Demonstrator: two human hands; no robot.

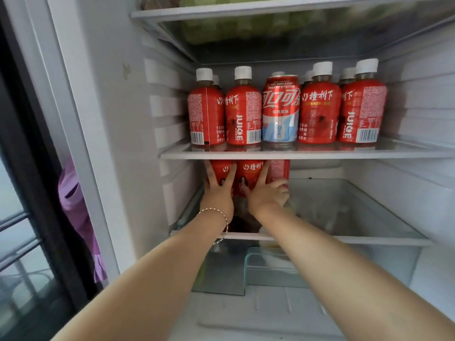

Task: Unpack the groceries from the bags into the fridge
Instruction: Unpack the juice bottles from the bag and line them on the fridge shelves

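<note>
Head view: three red juice bottles [248,178] stand at the left end of the lower shelf [369,239], left grip [218,193] pressing them flat-fingered, right grip [267,196] curled round the rightmost bottle [278,172] — the middle shelf [295,153] already looks full, so unpacking seems well along, though no bags show.

Directly above the left hand [218,193] and right hand [267,196]: white-edged glass middle shelf [344,153], bearing upright red-labelled, white-capped plastic juice bottles [242,112] around one red aluminium cola can [280,109]. Under both hands: lower glass shelf [344,240], with three red bottles [248,173] standing side by side at its left end.
</note>
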